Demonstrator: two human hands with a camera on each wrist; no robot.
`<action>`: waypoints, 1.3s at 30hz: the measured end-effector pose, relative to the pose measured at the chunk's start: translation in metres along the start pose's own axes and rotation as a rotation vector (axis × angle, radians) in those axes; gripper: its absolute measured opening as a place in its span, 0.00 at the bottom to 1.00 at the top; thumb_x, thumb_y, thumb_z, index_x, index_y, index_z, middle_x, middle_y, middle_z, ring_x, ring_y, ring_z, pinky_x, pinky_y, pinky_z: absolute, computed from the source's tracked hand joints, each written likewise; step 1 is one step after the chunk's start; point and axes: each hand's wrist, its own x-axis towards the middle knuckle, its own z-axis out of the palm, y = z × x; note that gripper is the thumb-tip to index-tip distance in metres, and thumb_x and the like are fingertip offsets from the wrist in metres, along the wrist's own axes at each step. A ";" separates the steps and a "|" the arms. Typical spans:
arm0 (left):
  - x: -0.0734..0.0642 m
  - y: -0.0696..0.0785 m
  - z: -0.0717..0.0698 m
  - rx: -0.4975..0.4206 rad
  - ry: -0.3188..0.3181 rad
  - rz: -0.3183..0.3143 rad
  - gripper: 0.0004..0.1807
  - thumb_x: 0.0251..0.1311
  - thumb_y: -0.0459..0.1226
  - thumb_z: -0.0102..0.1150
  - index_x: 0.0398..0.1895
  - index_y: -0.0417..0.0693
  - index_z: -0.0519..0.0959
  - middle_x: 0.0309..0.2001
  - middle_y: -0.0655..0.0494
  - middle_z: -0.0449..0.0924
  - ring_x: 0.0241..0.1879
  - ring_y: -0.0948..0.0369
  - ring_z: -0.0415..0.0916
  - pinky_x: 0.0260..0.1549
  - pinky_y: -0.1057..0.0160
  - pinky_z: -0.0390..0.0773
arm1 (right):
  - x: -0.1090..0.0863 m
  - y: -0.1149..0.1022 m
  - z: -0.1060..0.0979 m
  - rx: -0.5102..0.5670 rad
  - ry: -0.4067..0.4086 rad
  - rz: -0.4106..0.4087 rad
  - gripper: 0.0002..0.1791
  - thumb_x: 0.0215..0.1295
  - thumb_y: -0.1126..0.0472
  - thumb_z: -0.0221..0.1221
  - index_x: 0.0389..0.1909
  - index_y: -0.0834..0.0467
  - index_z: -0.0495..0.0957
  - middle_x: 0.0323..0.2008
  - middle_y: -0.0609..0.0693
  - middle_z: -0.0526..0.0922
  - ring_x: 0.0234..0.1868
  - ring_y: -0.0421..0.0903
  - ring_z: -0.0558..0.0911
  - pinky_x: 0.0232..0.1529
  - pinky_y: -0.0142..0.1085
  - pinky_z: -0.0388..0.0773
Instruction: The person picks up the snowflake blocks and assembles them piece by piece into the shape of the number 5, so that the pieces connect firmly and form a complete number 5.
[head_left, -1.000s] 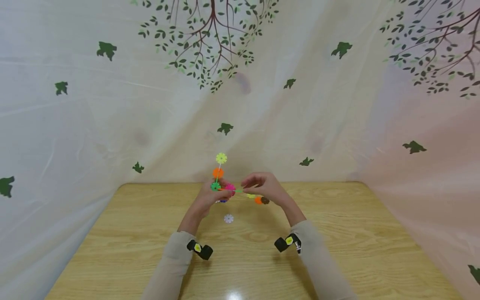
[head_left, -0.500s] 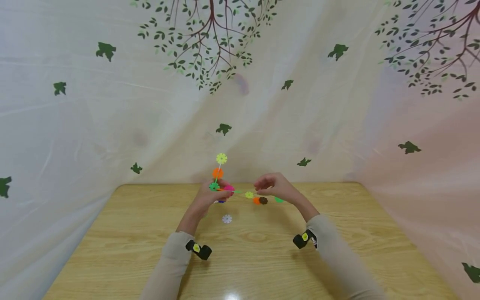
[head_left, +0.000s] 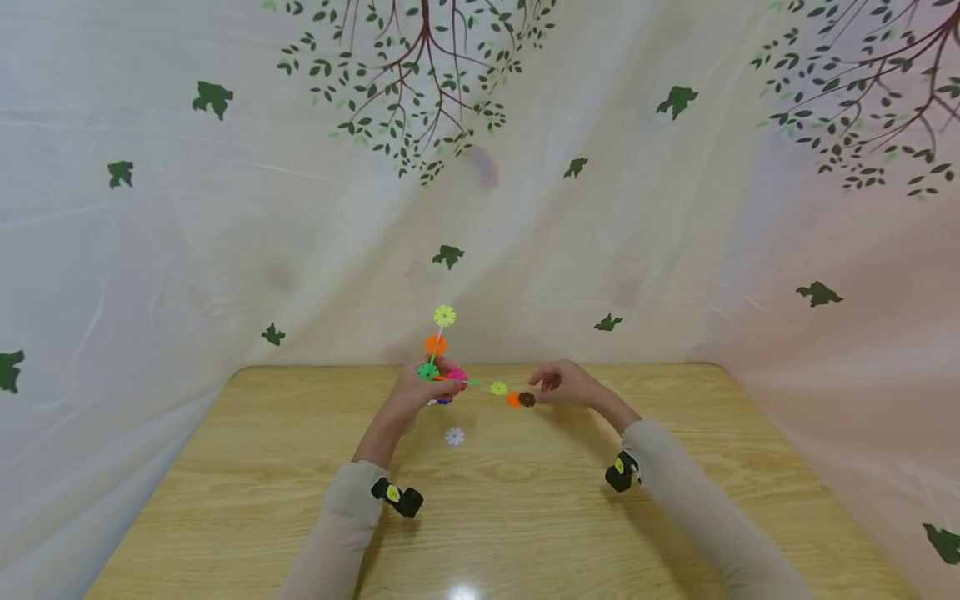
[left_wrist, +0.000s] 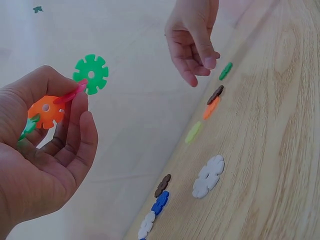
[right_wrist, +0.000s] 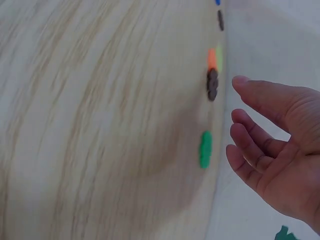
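Note:
My left hand (head_left: pixel 411 396) pinches a pink notched disc (left_wrist: pixel 70 95) between thumb and fingers. It belongs to a chain of interlocking flower-shaped discs: a yellow disc (head_left: pixel 445 316) tops it, above an orange disc (head_left: pixel 436 343) and a green disc (head_left: pixel 427 372). Another green disc (left_wrist: pixel 91 75) juts from the pink one toward the right. My right hand (head_left: pixel 573 386) holds nothing, its fingers loosely bent over the back of the table. Nearest to it lie a brown disc (right_wrist: pixel 212 85) and a loose green disc (right_wrist: pixel 205 149), which the hand hides in the head view.
On the wooden table (head_left: pixel 495 517), an orange disc (head_left: pixel 513 400) and a yellow disc (head_left: pixel 498 388) lie beside the brown one. A white disc (head_left: pixel 454 436) lies closer in. Brown (left_wrist: pixel 162 185), blue (left_wrist: pixel 160 203) and white discs sit under my left hand. A printed curtain (head_left: pixel 525 250) hangs behind.
My right hand has left the green disc at the chain's right end and moved right, toward the loose discs. The left hand and its chain stay nearly in place.

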 end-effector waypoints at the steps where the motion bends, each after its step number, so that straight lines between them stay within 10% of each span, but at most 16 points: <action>1: 0.000 0.000 0.000 -0.003 -0.002 0.002 0.14 0.56 0.27 0.67 0.46 0.37 0.79 0.34 0.56 0.86 0.29 0.62 0.78 0.40 0.53 0.83 | -0.001 0.003 -0.001 -0.017 0.001 0.003 0.16 0.61 0.68 0.69 0.49 0.69 0.83 0.39 0.61 0.85 0.38 0.47 0.81 0.41 0.35 0.79; 16: 0.003 -0.003 -0.002 -0.023 -0.027 0.013 0.15 0.58 0.25 0.65 0.48 0.32 0.77 0.34 0.59 0.86 0.29 0.63 0.77 0.33 0.67 0.80 | -0.010 0.045 -0.007 -0.046 0.004 0.011 0.17 0.63 0.68 0.68 0.51 0.70 0.83 0.45 0.62 0.84 0.45 0.54 0.81 0.46 0.40 0.81; 39: 0.003 -0.005 -0.003 -0.001 -0.029 0.004 0.14 0.60 0.26 0.63 0.48 0.33 0.77 0.35 0.56 0.86 0.30 0.63 0.79 0.37 0.62 0.84 | -0.014 0.042 -0.007 0.155 -0.034 0.018 0.13 0.56 0.76 0.69 0.42 0.73 0.80 0.39 0.69 0.84 0.37 0.47 0.82 0.39 0.31 0.80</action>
